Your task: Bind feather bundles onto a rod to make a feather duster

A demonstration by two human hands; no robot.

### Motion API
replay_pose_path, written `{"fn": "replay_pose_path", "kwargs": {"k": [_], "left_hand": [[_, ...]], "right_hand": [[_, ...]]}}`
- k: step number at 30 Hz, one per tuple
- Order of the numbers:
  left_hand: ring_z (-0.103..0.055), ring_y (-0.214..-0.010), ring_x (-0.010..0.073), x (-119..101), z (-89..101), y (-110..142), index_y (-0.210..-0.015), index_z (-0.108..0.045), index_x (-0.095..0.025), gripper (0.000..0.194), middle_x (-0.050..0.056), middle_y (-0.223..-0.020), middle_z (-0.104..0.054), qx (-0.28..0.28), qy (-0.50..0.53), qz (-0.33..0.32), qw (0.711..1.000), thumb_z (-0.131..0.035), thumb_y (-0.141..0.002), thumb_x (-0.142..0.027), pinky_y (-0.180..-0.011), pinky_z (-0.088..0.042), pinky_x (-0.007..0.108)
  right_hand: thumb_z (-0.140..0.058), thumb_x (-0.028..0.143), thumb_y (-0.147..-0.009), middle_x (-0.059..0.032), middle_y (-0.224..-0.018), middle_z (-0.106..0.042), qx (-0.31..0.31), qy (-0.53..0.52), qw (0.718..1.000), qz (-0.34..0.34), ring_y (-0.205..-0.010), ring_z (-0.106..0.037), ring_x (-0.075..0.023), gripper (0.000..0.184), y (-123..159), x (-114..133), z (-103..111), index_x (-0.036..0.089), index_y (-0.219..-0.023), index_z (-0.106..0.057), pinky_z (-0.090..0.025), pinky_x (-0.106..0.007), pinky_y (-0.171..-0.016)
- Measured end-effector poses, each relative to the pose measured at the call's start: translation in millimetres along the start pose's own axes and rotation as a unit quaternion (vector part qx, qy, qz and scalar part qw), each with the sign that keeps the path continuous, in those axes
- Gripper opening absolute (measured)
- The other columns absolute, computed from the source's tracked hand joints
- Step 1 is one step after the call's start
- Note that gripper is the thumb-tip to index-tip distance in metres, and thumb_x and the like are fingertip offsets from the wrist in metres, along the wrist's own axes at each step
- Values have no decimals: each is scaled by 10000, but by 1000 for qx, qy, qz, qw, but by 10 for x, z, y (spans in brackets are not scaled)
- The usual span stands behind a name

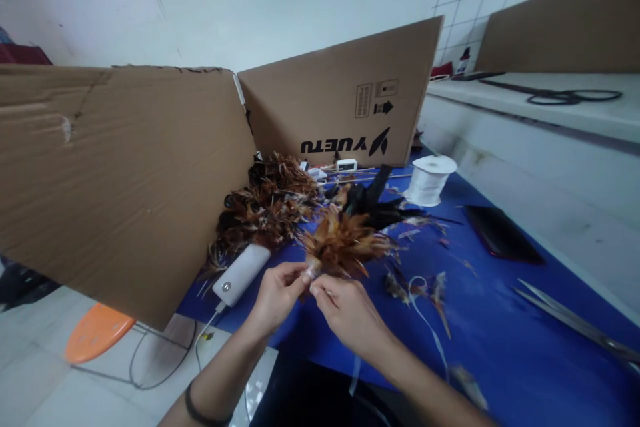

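My left hand [277, 295] and my right hand [349, 310] meet above the near edge of a blue table [500, 340]. Both pinch the base of a bunch of orange-brown feathers [343, 245], which fans up and to the right from my fingertips. A pile of darker brown feathers [265, 210] lies just behind, against the cardboard. Several black feathers [373, 203] lie behind the bunch. A thin white thread [425, 317] trails across the blue surface to the right of my right hand.
Cardboard panels [125, 173] wall off the left and back. A white power bank [241, 273] with a cable lies at the left edge. Further off are a white thread spool [429, 180], a dark phone [500, 233], scissors [575, 323] at right, and an orange stool [97, 330] below.
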State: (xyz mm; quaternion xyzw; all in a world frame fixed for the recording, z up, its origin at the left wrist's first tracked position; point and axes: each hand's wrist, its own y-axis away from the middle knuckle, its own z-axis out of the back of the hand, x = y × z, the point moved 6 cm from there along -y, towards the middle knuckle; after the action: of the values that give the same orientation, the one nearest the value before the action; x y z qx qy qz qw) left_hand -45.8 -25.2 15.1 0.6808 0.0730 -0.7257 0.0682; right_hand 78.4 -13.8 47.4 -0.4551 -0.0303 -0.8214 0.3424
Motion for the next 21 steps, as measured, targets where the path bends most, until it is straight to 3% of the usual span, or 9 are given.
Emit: {"fn": "replay_pose_path", "kwargs": {"k": [3, 7, 11, 15, 18, 21], "left_hand": [[-505, -490, 92, -5, -10, 23, -853, -591, -109, 251, 12, -654, -583, -13, -57, -24, 998, -638, -716, -314, -458, -402, 211], [-536, -512, 100, -105, -63, 103, -788, -542, -146, 69, -8, -617, -579, 16, -163, -79, 983, -551, -767, -211, -478, -407, 198], [-546, -558, 94, -257, -130, 230, -707, -548, -153, 72, 0, -640, -592, 48, -289, -143, 945, -515, -763, -122, -521, -405, 187], [-559, -595, 88, -431, -208, 401, -788, -592, -161, 124, 21, -741, -620, 103, -310, -171, 929, -479, -798, -110, -567, -431, 189], [-579, -624, 97, -550, -252, 532, -856, -589, -173, 116, 15, -731, -626, 149, -291, -153, 933, -505, -796, -122, -586, -448, 190], [-588, -634, 101, -623, -224, 616, -851, -549, -172, 83, 10, -726, -627, 154, -259, -119, 946, -531, -783, -128, -583, -455, 190]], "right_hand": [[-384, 202, -848, 5, -602, -578, 48, 49, 998, -6, -532, -462, -96, 273, -33, 97, 111, 173, -677, -595, -269, -215, -518], [-433, 196, -804, -4, -565, -577, 119, 111, 987, 13, -509, -461, -95, 245, -128, 258, 323, 160, -639, -611, -249, -217, -493], [-488, 180, -777, -31, -612, -625, 189, 214, 952, 111, -566, -515, -118, 198, -282, 542, 549, 159, -640, -629, -274, -230, -533], [-578, 210, -767, -38, -672, -648, 239, 244, 917, 205, -643, -548, -130, 133, -551, 740, 711, 153, -675, -656, -305, -227, -576], [-624, 243, -752, -13, -683, -645, 272, 173, 918, 233, -637, -544, -108, 118, -779, 648, 717, 147, -707, -674, -332, -212, -589], [-642, 323, -736, -8, -673, -629, 292, 52, 933, 204, -611, -533, -101, 209, -925, 298, 582, 117, -727, -674, -356, -205, -565]]}}
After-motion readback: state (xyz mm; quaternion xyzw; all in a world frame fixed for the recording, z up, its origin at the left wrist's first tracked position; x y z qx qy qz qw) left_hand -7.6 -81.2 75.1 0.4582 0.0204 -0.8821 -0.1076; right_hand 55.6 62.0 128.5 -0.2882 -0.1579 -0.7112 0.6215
